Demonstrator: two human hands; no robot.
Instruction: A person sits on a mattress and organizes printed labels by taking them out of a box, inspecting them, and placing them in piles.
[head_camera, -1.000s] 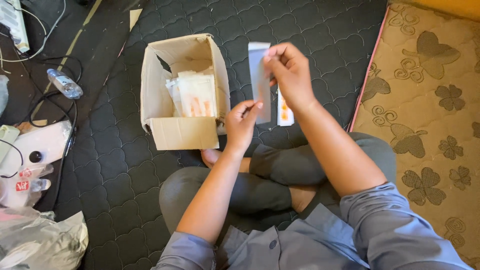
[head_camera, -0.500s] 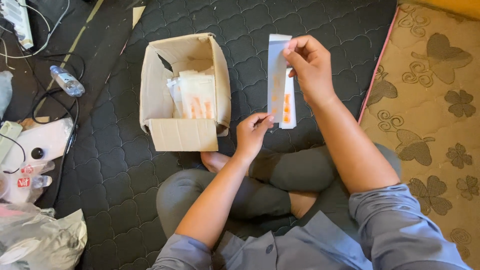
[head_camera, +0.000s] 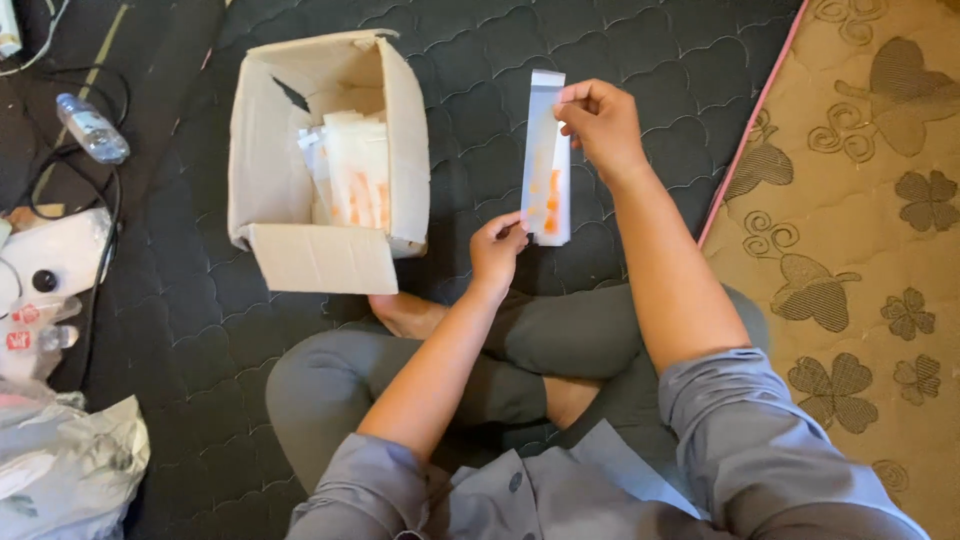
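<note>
I sit cross-legged on a dark quilted mat. A long, narrow white packet with orange marks is held upright between both hands. My right hand pinches its top edge. My left hand grips its bottom end. Left of the packet stands an open cardboard box with its flaps out. Inside it lie more white packets with orange print.
A small plastic water bottle and black cables lie at the far left. White packaging and a crumpled plastic bag sit lower left. A tan patterned mattress borders the mat on the right.
Both hands have raised the packet and straightened it upright. My left hand moved from below it up to its bottom end.
</note>
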